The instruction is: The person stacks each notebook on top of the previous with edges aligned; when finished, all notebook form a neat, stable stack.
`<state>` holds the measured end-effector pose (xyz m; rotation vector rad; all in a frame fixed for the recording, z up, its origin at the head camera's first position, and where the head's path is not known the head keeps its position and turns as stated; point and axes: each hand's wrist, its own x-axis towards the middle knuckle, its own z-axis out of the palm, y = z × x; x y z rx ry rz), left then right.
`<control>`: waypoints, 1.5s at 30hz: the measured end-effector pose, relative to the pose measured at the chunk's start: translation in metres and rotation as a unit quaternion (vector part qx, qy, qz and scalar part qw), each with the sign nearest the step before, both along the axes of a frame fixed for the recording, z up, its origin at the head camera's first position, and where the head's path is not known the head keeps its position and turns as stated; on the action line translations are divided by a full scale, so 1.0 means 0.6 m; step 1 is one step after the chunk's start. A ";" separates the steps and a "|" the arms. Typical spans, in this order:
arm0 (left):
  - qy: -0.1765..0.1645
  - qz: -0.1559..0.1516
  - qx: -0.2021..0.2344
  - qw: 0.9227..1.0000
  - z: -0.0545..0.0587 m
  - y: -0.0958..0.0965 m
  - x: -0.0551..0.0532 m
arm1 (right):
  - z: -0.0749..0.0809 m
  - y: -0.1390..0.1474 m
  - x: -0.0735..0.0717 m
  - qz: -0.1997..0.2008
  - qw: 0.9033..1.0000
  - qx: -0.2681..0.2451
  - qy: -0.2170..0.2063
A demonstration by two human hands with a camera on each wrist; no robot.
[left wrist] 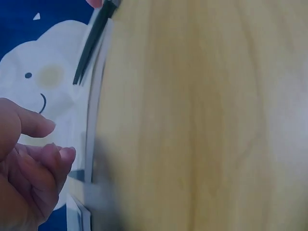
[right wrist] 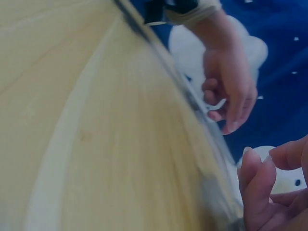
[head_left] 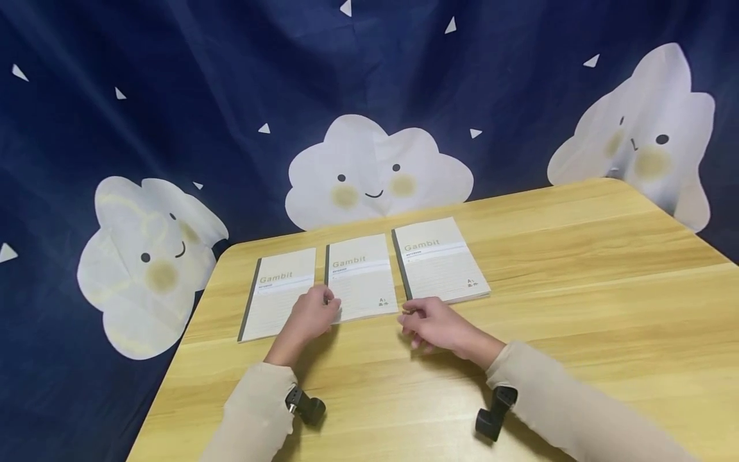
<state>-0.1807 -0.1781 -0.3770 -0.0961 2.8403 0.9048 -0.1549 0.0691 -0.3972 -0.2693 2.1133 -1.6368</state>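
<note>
Right of three notebooks (head_left: 362, 282) set in a row, bare table (head_left: 577, 269) is seen up to the edge; beyond, a curtain (head_left: 231, 128) is hung. Notebook corners are hidden by the left hand (head_left: 310, 316) and right hand (head_left: 437, 325), fingers loosely curled, empty.

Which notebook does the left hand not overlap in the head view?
The right notebook; the left hand partly hides the left one and the middle one.

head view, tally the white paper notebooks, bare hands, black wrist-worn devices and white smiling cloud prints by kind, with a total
White paper notebooks: 3
Bare hands: 2
Black wrist-worn devices: 2
White smiling cloud prints: 3
Total: 10
</note>
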 end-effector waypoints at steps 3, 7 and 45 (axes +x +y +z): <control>0.001 0.005 -0.020 1.000 -0.007 -0.010 0.002 | -0.011 -0.017 -0.002 -0.009 1.000 0.006 -0.002; 0.001 0.011 -0.028 1.000 -0.012 -0.018 0.004 | -0.019 -0.028 -0.001 -0.024 1.000 -0.001 -0.008; -0.015 0.056 -0.014 0.998 -0.015 -0.017 0.020 | -0.009 -0.057 0.010 -0.117 0.968 -0.180 -0.133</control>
